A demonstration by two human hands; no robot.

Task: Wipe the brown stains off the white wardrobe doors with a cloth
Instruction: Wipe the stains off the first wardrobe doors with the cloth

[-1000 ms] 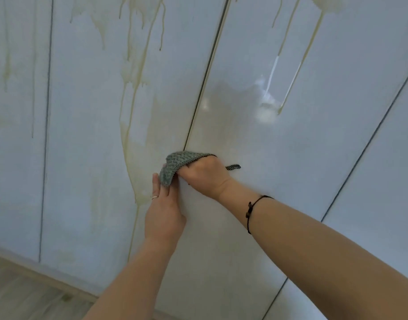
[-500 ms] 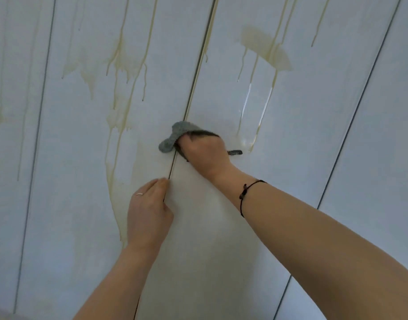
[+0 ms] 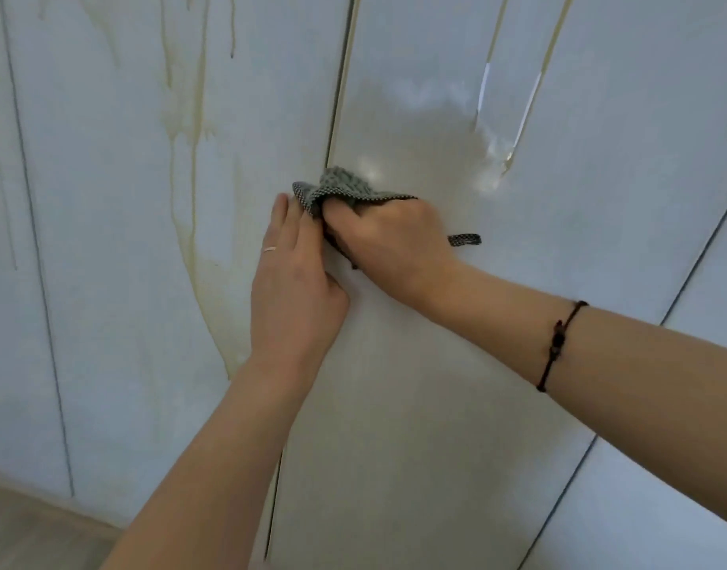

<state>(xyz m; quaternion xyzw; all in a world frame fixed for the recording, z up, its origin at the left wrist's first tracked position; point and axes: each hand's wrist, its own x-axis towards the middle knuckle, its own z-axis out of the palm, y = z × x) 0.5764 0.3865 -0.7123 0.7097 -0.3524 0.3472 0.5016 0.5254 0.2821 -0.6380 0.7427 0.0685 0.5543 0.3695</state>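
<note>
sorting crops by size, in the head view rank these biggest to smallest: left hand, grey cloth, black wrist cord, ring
1. left hand
2. grey cloth, partly hidden in the right hand
3. black wrist cord, long but thin
4. ring

glossy doors (image 3: pixel 600 199) (knitted cloth (image 3: pixel 337 185))

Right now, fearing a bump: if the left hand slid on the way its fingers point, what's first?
Probably the cloth held by the right hand; its corner sits just above the left hand.
</note>
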